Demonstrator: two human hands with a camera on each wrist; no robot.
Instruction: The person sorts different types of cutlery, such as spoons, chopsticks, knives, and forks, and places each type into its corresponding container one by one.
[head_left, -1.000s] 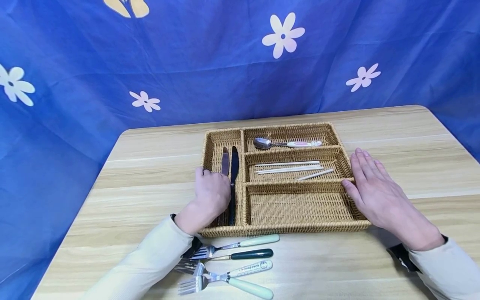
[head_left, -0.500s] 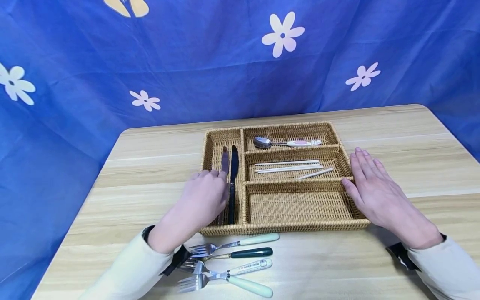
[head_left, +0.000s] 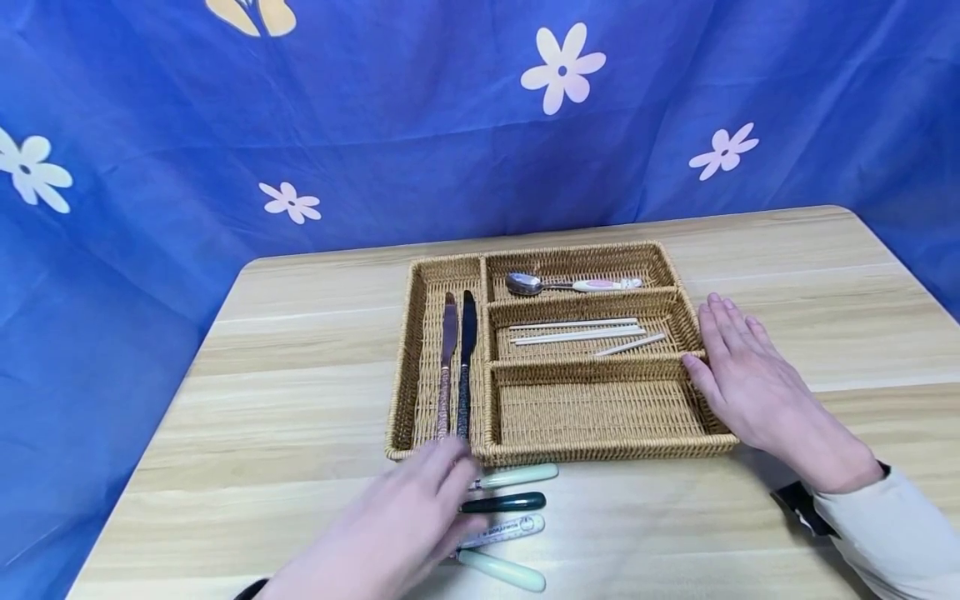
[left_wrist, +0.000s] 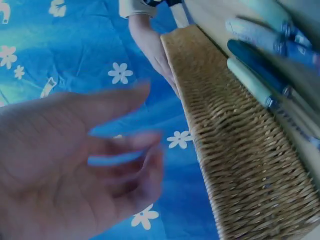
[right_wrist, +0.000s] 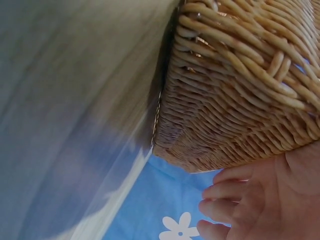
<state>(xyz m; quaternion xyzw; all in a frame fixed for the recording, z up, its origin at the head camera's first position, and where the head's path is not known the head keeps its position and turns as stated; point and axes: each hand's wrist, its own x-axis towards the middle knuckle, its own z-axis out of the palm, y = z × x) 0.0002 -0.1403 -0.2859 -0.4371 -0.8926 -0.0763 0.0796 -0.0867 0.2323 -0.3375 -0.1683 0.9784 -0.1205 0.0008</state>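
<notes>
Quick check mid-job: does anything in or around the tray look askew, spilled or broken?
One white stick in the tray lies slanted and looks shorter than the other sticks, which run nearly level. The loose cutlery handles in front also point different ways. No spill or breakage shows.

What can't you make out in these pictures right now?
- Heads of the four loose handles: behind the left hand in the head view; blurred or cut off by the right edge in the left wrist view.
- Left fingertips: blurred in both those views.
- Lettering on the white handle: too small, head view.
- Tray's contents: hidden by its outer wall, left wrist view.
</notes>
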